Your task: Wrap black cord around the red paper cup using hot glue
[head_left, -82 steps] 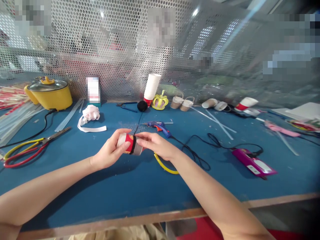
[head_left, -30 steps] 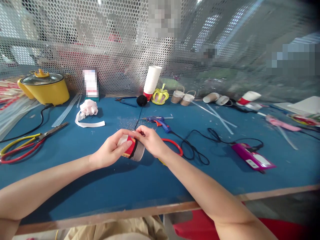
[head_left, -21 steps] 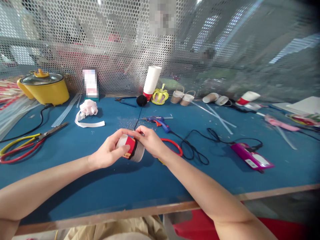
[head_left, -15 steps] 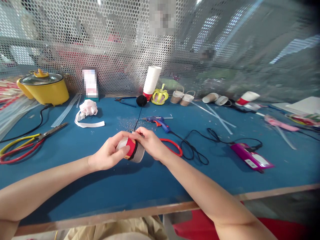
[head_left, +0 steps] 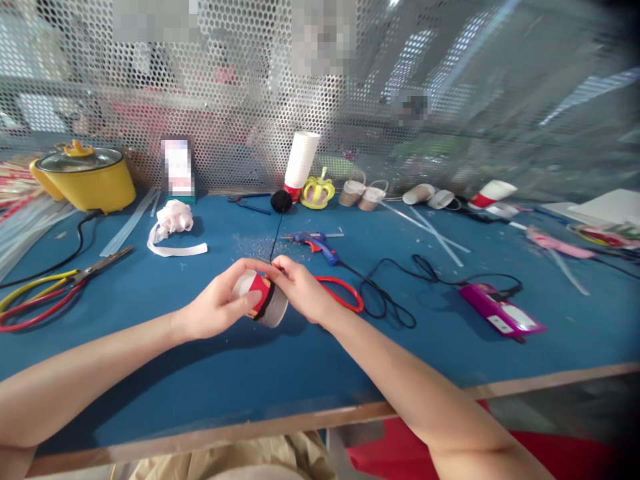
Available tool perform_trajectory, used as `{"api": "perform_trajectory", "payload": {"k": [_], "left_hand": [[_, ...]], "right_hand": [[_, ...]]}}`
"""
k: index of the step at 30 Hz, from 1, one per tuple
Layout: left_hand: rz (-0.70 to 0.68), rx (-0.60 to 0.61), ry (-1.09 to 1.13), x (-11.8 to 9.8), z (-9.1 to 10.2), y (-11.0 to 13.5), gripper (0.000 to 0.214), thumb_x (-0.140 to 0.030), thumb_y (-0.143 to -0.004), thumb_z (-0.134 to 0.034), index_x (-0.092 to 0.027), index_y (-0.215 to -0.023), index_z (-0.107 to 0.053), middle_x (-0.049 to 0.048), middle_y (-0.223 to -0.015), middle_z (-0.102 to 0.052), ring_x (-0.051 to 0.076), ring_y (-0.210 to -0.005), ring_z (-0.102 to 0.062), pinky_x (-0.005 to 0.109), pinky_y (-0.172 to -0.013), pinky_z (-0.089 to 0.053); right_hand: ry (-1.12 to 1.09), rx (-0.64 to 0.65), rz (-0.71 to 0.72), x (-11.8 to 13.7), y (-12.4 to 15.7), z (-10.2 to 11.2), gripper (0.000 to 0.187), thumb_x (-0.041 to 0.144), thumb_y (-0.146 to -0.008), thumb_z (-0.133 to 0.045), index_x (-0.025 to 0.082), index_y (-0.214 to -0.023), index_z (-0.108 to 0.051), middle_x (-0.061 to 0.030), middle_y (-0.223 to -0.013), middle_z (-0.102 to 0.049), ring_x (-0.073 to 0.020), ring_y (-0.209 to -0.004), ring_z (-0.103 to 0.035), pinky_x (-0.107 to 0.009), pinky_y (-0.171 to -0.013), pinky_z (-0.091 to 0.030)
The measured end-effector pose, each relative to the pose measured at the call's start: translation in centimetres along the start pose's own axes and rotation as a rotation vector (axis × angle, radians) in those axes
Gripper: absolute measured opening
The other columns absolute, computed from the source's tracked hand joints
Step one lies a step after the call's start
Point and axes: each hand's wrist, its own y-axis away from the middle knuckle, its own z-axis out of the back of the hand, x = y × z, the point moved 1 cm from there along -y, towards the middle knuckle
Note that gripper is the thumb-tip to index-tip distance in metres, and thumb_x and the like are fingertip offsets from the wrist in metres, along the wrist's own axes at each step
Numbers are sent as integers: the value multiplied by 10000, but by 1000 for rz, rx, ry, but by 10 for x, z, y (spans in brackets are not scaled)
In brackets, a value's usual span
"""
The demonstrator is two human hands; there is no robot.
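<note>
Tilted on its side just above the table is a paper cup (head_left: 275,311), red and white, with black yarn wound in a band around it. My left hand (head_left: 213,303) is wrapped around the cup from the left, thumb pressed on the red part. At the cup's upper side, my right hand (head_left: 303,287) pinches the black yarn (head_left: 275,241) with its fingertips. That strand runs back to a black yarn ball (head_left: 281,201). A blue glue gun (head_left: 315,245) lies just beyond my right hand, and a red loop handle (head_left: 345,293) shows beside the wrist, partly hidden.
Large scissors (head_left: 75,283) and a crumpled white ribbon (head_left: 175,219) lie left. Behind stand a yellow pot (head_left: 87,180), stacked paper cups (head_left: 303,160), a yellow crown-shaped basket (head_left: 318,192) and small baskets (head_left: 373,195). A purple power strip (head_left: 500,313) with cords lies right. Perforated mesh (head_left: 240,100) rises behind.
Both hands stay on the cup and yarn in nearly the same pose. The whole view has shifted very slightly; nothing was let go or picked up.
</note>
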Motion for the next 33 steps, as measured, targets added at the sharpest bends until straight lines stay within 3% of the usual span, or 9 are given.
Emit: {"api": "perform_trajectory", "payload": {"k": [5,8,14,20,33], "left_hand": [[142,6,139,-4,1,-4,466,-239,-728,-576,-188,-1158,-407,-34,-718,-512,94,-611,-485,217,-558,-450],[208,-34,159,-3,1,-6,423,-251,-722,-578,-178,-1112,-435,-41,-683,-506,80,-573,-470,196,-524,-418],[168,-79,106,2,-1,-6,427,-277,-717,-593,-176,-1096,-425,-32,-718,-517,78,-583,-468,199,-527,-406],[166,-61,92,5,0,-5,441,-294,-728,-586,-164,-1107,-401,-35,-713,-509,77,-583,-456,203,-541,-400],[200,-120,16,4,-5,-6,343,-383,-750,-559,-131,-972,-487,-36,-650,-506,74,-554,-460,187,-517,-384]], "right_hand": [[85,-36,16,2,0,1,262,404,-849,-406,199,-688,-387,32,-622,-422,-117,-595,-409,-247,-557,-329],[144,-43,22,3,1,0,225,374,-849,-411,202,-705,-389,30,-623,-438,-122,-594,-423,-253,-561,-329],[185,-78,80,8,1,2,202,339,-835,-444,203,-691,-404,28,-611,-434,-118,-578,-413,-248,-542,-333],[47,-142,153,14,-1,8,196,339,-814,-486,198,-686,-439,17,-646,-442,-118,-608,-428,-244,-557,-362],[45,-74,187,12,-7,3,192,364,-772,-548,194,-703,-492,1,-688,-530,-129,-660,-505,-254,-612,-422]]}}
